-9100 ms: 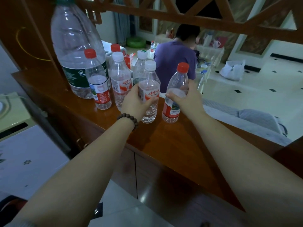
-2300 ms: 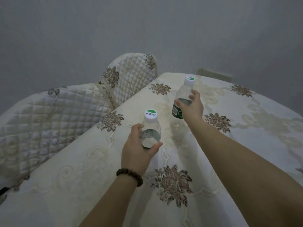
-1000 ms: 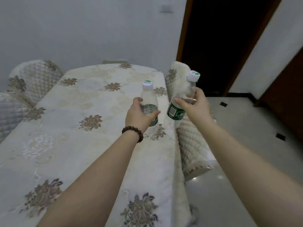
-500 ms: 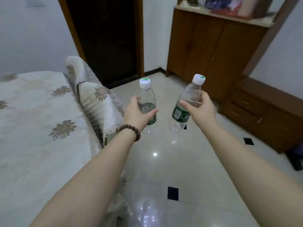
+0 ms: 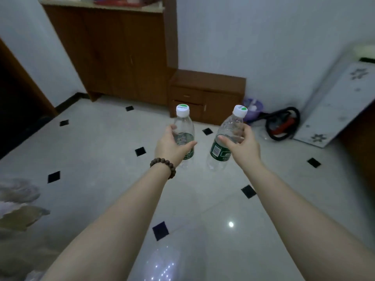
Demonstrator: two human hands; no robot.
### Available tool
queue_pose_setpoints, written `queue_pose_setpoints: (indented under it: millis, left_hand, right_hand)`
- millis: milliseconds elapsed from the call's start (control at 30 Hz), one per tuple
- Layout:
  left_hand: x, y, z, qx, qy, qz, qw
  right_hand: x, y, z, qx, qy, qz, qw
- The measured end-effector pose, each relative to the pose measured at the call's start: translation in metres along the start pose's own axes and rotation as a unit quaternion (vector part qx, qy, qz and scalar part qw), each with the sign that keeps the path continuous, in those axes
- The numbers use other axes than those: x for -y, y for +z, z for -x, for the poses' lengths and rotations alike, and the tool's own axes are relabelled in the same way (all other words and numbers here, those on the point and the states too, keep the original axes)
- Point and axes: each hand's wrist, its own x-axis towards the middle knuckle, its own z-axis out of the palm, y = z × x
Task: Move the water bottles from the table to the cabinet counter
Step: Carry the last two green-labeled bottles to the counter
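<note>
Cabinet counter [image 5: 101,6] — items blurred, cropped at top.

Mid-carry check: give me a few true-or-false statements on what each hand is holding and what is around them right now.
1. The left hand grips a capped bottle. True.
2. The bottle in the right hand stands dead upright. False: the right bottle is tilted, with its cap leaning to the right.
3. Both bottles carry red caps. False: each cap is white with a green mark.
4. A bead bracelet sits on the left wrist. True.
5. Both bottles rest on the tiled floor. False: they are held in the air above it.
</note>
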Motion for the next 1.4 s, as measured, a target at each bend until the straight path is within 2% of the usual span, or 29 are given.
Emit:
queue_pose_setpoints:
  millis: [233, 533, 1033, 1400]
  left_hand:
    - [-0.075, 0.134, 0.005, 0.135, 0.085, 0.016, 0.987]
    - [-0.155, 0.275, 0.006, 0.268, 0.172, 0.031, 0.947]
    - [-0.308, 0.506, -0.100, 0.374, 0.251, 0.023, 0.892]
    - [-0.426, 0.670, -0.087, 0.440, 0.307, 0.031, 0.843]
  right_hand:
    - [-0.050, -0.144, 0.003, -0.174, 0.066, 0.007, 0.983]
    - [-0.102, -0.272, 0.003, -0.319, 0.135, 0.022, 0.938]
    - [-0.138, -0.434, -0.164, -0.425, 0.174, 0.037, 0.887]
    - [-0.170, -0.582, -0.214, -0.503, 0.181, 0.037, 0.844]
